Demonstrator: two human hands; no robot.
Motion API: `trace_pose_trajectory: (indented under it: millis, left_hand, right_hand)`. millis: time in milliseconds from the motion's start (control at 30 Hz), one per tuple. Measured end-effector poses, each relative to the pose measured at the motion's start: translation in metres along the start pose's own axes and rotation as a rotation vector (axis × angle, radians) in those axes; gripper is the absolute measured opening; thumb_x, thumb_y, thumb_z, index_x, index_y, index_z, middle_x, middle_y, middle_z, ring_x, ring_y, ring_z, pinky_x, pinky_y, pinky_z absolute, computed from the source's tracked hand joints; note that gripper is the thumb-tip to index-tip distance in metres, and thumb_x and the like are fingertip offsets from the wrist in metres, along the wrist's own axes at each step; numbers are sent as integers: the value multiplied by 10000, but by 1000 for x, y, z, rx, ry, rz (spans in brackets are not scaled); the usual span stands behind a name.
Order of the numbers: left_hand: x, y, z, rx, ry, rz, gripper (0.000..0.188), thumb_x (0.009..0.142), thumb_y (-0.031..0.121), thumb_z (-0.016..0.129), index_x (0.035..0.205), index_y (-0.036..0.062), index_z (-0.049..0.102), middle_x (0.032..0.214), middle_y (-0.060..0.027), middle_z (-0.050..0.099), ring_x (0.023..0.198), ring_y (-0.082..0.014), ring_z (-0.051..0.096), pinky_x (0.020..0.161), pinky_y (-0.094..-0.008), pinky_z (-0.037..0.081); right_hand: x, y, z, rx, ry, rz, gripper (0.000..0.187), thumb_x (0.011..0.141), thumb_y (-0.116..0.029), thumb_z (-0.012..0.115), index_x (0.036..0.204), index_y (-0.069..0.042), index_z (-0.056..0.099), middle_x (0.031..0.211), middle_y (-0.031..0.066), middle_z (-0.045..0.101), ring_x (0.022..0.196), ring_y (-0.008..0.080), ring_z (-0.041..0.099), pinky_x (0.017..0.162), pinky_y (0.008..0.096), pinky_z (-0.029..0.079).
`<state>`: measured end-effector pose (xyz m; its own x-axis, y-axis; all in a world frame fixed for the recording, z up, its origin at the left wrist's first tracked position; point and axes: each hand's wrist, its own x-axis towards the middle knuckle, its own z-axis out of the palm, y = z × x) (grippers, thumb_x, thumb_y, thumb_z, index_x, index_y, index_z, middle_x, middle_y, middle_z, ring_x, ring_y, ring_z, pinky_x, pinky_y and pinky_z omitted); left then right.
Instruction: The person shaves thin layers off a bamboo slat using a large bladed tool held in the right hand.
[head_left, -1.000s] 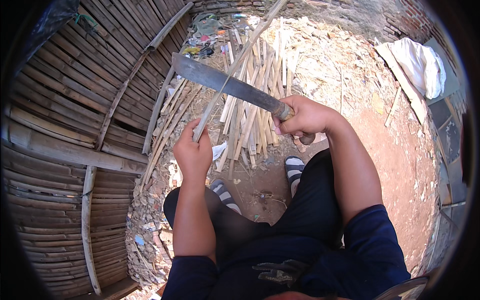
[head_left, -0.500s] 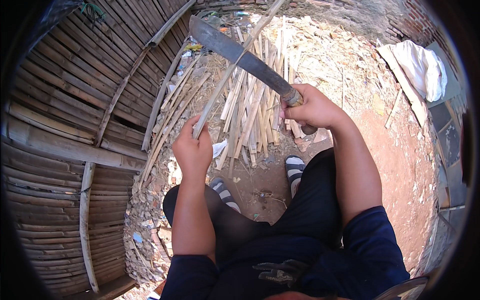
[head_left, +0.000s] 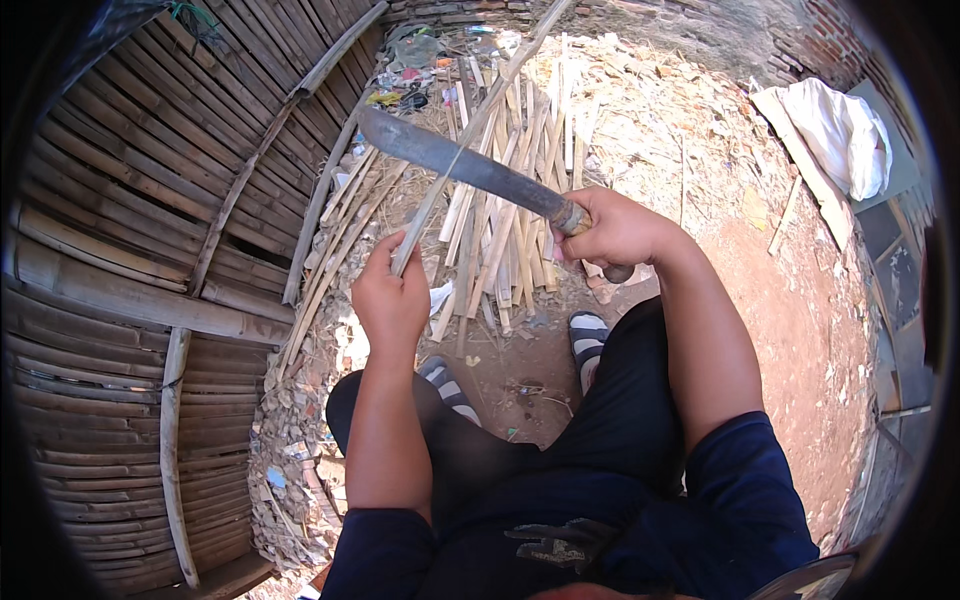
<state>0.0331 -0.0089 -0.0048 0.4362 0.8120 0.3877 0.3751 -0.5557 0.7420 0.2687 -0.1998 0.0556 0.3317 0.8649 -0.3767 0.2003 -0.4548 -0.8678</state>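
My left hand (head_left: 390,300) grips the near end of a long, thin bamboo strip (head_left: 512,68), which slants away up and to the right. In my right hand (head_left: 615,232) is the handle of a machete (head_left: 500,180) with a broad dark blade. The blade points to the far left and lies across the strip, partway along it, appearing to touch it. Beyond and below my hands, a heap of split bamboo strips (head_left: 507,250) is spread on the ground.
A bamboo slat wall (head_left: 120,180) runs along the left. Longer strips (head_left: 340,245) lie beside it on littered ground. At the far right a white sack (head_left: 835,135) rests by a board (head_left: 800,150). A brick wall (head_left: 825,50) stands at the back. My sandalled feet are below.
The machete has moved down along the strip toward my left hand, its tip shifting left. My right hand has moved slightly left and down; my left hand has barely shifted.
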Motion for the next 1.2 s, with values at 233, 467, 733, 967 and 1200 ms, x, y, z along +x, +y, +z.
trace_pose_trajectory:
  millis: [233, 467, 733, 967, 1200]
  left_hand:
    - [1, -3, 2, 14, 32, 38, 284, 945, 227, 757, 1159, 40, 765, 717, -182, 711, 608, -260, 686, 623, -385, 527]
    - [1, -12, -1, -7, 51, 59, 296, 953, 238, 756, 1167, 34, 762, 648, -162, 672, 549, -229, 633, 591, -368, 503]
    - [3, -18, 6, -47, 76, 101, 295, 958, 243, 756, 1167, 36, 764, 655, -157, 683, 558, -218, 642, 600, -351, 511]
    - [2, -9, -4, 15, 14, -7, 307, 984, 275, 741, 1156, 22, 759, 770, -150, 721, 669, -207, 666, 675, -347, 523]
    - [-4, -2, 6, -131, -152, -92, 314, 1013, 274, 732, 1171, 4, 752, 809, -79, 706, 728, -120, 602, 696, -299, 494]
  right_hand:
    - [2, -9, 4, -102, -87, -3, 234, 854, -124, 836, 1006, -76, 666, 696, -8, 612, 528, 77, 522, 454, 292, 402]
    - [-2, -2, -13, 139, 155, -128, 213, 850, -83, 813, 969, -49, 640, 668, -13, 592, 496, 65, 480, 459, 274, 364]
    - [2, -23, 11, -195, -80, -45, 192, 853, -118, 809, 960, -57, 661, 658, -1, 592, 494, 108, 531, 459, 287, 406]
    - [4, 10, -18, 309, 217, -254, 244, 855, -114, 839, 911, -79, 604, 700, -18, 577, 505, 70, 488, 481, 255, 376]
    - [20, -5, -3, 667, 645, -444, 397, 881, -362, 885, 960, -94, 603, 780, -17, 596, 606, 93, 563, 591, 277, 490]
